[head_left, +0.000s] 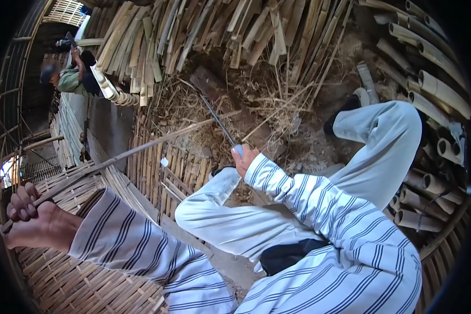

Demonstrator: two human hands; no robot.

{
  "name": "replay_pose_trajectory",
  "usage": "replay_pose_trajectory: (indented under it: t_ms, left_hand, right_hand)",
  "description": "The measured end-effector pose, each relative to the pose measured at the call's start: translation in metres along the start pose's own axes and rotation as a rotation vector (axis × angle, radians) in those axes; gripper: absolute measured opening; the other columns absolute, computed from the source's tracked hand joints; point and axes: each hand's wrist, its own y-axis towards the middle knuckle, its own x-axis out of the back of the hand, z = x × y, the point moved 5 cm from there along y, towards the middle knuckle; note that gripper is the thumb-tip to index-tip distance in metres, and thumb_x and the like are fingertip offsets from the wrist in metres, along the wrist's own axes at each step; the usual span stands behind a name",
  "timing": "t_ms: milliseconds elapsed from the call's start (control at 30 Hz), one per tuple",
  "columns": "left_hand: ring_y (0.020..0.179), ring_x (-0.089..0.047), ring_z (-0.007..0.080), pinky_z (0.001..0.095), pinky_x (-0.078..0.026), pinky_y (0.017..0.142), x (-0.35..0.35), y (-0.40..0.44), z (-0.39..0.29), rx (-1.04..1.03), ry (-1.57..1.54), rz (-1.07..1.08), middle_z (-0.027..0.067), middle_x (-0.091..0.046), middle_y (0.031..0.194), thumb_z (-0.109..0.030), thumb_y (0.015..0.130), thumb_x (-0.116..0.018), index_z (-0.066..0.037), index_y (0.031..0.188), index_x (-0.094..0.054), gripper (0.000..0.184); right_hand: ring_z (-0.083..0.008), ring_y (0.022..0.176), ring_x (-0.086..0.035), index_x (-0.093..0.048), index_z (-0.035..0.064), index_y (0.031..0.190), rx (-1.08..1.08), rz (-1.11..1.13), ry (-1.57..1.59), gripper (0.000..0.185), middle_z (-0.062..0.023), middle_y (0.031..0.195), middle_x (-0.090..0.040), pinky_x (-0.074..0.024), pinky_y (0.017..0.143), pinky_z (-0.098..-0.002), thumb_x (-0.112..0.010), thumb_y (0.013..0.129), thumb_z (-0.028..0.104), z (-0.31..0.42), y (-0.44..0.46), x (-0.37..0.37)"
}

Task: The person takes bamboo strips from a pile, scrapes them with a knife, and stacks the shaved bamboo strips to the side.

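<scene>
My left hand (39, 222), far out at the left, is closed around one end of a long bamboo strip (125, 155). The strip slants up and to the right, its other end lying near the blade of a knife. My right hand (246, 159), in front of my knees, grips that knife (221, 121) by a blue handle, the thin blade pointing up and left. Fine shavings (277, 118) lie heaped on the ground beyond the blade. Beside the blade tip is a dark wooden block (208, 82).
Split bamboo slats (235, 26) are stacked ahead. Several bamboo tubes (429, 94) are piled at the right. Woven bamboo panels (83, 277) lie at lower left, with a bamboo slat mat (183, 170) in the middle. Another person (70, 78) sits at upper left.
</scene>
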Motion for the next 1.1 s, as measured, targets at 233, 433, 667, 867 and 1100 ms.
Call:
replay_pose_trajectory:
  t_ms: [233,433,667,867,1100]
  left_hand:
    - [0.047,-0.020,0.0097,0.0248,-0.027,0.051,-0.011,-0.007,0.007,-0.017,-0.128,-0.066,-0.0022,-0.023,0.050,-0.038,0.092,-0.021,-0.015,0.057,-0.027,0.043]
    - [0.046,-0.020,0.0088,0.0244,-0.023,0.049,0.000,0.004,0.015,-0.005,-0.128,0.024,-0.0027,-0.024,0.049,-0.045,0.093,-0.020,-0.015,0.055,-0.028,0.048]
    - [0.044,-0.021,0.0083,0.0242,-0.022,0.047,0.008,0.004,0.015,-0.009,-0.136,-0.062,-0.0026,-0.024,0.047,-0.043,0.092,-0.022,-0.015,0.054,-0.028,0.047]
    - [0.046,-0.023,0.0119,0.0271,-0.036,0.052,0.023,0.015,0.019,0.039,-0.121,0.059,0.0004,-0.024,0.049,-0.037,0.092,-0.018,-0.016,0.054,-0.024,0.044]
    - [0.045,-0.021,0.0105,0.0262,-0.032,0.050,0.015,0.004,0.013,0.019,-0.072,0.003,-0.0009,-0.023,0.048,-0.037,0.093,-0.018,-0.016,0.053,-0.023,0.045]
  right_hand:
    - [-0.0117,0.039,-0.044,-0.049,0.0042,0.087,-0.247,0.442,0.712,0.045,-0.0032,0.055,-0.045,-0.0375,0.037,-0.0276,-0.045,0.089,0.049,-0.030,0.020,-0.029]
    - [-0.0174,0.045,-0.049,-0.055,0.0059,0.087,-0.360,0.455,0.746,0.046,-0.0066,0.058,-0.049,-0.0419,0.043,-0.0323,-0.045,0.088,0.051,-0.046,0.021,-0.039]
    - [-0.0418,0.081,-0.055,-0.059,0.0006,0.084,-0.011,0.076,0.018,0.055,-0.0227,0.079,-0.060,-0.0427,0.077,-0.0435,-0.042,0.087,0.053,-0.033,0.026,-0.023]
    - [-0.0455,0.087,-0.056,-0.058,-0.0042,0.092,-0.067,-0.010,-0.025,0.061,-0.0314,0.087,-0.058,-0.0446,0.080,-0.0468,-0.045,0.084,0.055,-0.028,0.017,-0.022]
    - [-0.0444,0.090,-0.057,-0.059,-0.0039,0.096,-0.124,0.009,-0.053,0.063,-0.0308,0.090,-0.059,-0.0449,0.082,-0.0460,-0.047,0.083,0.056,-0.024,0.014,-0.018]
